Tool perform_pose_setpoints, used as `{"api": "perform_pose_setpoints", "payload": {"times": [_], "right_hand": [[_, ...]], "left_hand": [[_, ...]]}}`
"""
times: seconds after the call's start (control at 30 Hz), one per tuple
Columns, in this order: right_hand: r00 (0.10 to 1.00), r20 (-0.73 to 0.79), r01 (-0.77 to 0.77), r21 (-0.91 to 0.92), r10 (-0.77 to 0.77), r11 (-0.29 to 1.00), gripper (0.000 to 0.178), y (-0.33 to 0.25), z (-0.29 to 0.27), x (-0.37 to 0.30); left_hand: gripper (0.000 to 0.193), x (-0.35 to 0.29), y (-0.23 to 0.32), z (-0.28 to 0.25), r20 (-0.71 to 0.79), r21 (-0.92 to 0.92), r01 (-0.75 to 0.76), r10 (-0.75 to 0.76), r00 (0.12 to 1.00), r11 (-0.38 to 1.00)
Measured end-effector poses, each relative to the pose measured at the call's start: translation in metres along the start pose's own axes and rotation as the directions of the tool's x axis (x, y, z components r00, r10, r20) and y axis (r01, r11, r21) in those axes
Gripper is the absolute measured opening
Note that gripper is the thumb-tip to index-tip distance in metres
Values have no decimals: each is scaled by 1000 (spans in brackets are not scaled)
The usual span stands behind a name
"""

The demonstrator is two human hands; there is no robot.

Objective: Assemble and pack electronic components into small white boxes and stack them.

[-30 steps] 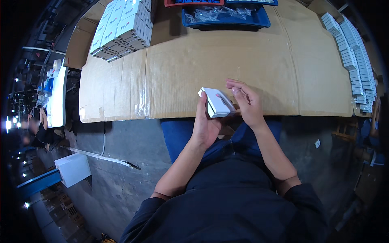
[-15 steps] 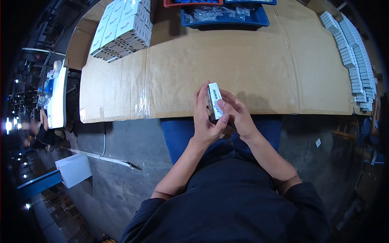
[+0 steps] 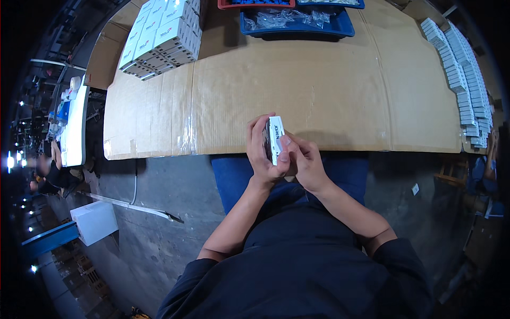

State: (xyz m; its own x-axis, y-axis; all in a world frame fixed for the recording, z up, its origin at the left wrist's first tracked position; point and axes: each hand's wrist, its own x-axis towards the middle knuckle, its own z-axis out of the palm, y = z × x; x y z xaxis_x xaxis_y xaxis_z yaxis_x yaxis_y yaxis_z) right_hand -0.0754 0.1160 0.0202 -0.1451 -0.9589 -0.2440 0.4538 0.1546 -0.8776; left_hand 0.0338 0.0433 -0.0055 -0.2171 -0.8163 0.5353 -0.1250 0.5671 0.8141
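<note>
A small, flat white box (image 3: 275, 133) with dark print along its narrow face stands nearly upright between my hands, just over the near edge of the table. My left hand (image 3: 260, 151) wraps round its left side, fingers behind and thumb near the bottom. My right hand (image 3: 307, 162) is closed against its right side, the thumb pressing the printed face low down. Both palms hide the box's broad sides, so I cannot tell whether any flap stands loose.
Cardboard covers the table (image 3: 329, 101). At far left rises a stack of white boxes (image 3: 159, 34); long rows of slim white boxes (image 3: 451, 66) line the right edge. A blue tray (image 3: 297, 33) of clear plastic packets and a red tray (image 3: 255, 6) sit at the back.
The box has moved slightly left and turned more upright, its printed face swinging round. My right hand has shifted left with it, and both thumbs now sit close together near its lower part.
</note>
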Motion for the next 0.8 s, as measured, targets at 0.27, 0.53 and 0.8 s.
{"api": "perform_pose_setpoints", "payload": {"times": [0.27, 0.53, 0.8], "right_hand": [[981, -70, 166, -171, -180, 971, 40, -1, 10, 1], [998, 3, 66, -145, -66, 987, 41, -7, 1, -4], [991, 24, -118, -285, 131, 951, 49, -23, -5, 1]], "left_hand": [[83, -4, -4, 2, -27, 1, -31, 31, 999, 1000], [84, -8, -3, 4, -27, -41, -1, -1, 1000, 999], [96, -9, -4, 6, 5, -142, 121, -122, 993, 982]]}}
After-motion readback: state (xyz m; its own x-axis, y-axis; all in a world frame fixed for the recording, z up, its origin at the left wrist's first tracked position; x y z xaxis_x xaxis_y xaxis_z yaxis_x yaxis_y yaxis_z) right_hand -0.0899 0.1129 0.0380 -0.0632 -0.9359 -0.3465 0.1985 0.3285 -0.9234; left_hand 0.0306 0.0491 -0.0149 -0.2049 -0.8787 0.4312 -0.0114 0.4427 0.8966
